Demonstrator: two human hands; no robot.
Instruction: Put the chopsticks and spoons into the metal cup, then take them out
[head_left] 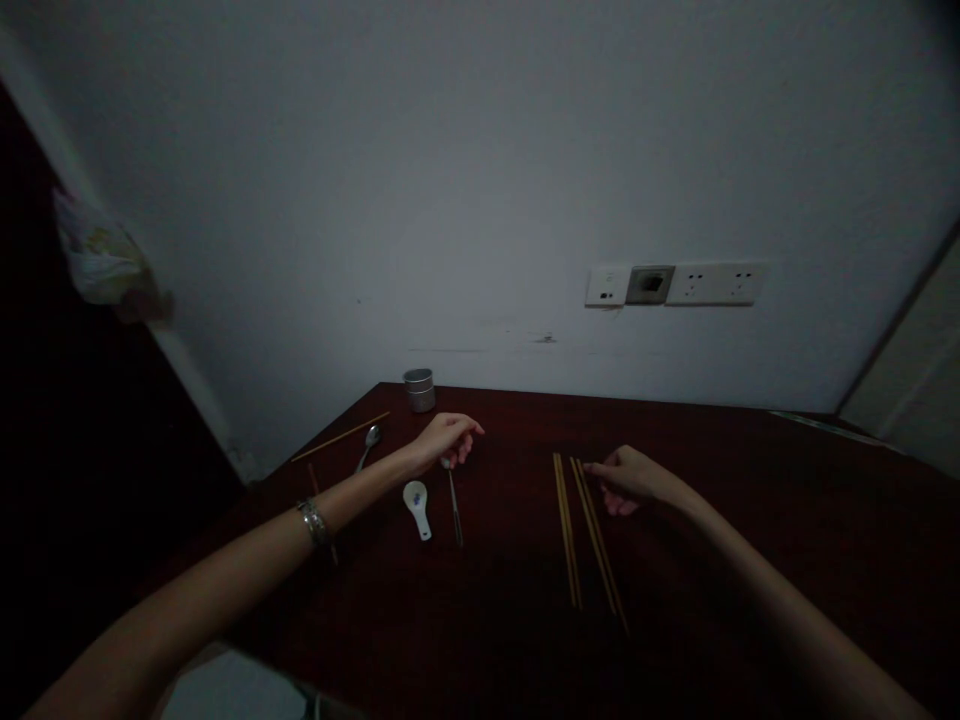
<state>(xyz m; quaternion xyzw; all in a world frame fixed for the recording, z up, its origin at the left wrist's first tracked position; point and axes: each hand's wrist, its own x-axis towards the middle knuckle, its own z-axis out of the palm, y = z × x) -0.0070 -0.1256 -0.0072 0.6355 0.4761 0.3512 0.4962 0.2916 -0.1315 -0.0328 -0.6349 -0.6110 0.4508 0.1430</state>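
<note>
My left hand (448,438) hovers over the left-middle of the dark table, its fingers loosely bent and apart, with nothing seen in them. Just below it lies a slim metal spoon (454,510), its upper end partly covered by the hand. A white ceramic soup spoon (417,508) rests to its left. On the right, my right hand (626,480) has thumb and forefinger closed at the top end of a chopstick in the right-hand group (598,535). Another group of chopsticks (567,530) lies close beside it, roughly parallel.
A metal cup (419,390) stands at the back left. Near it lie a single chopstick (341,436) and a metal spoon (367,446). A thin brown stick (313,480) passes under my left forearm. Behind the table (510,600) rises a wall with sockets (709,284).
</note>
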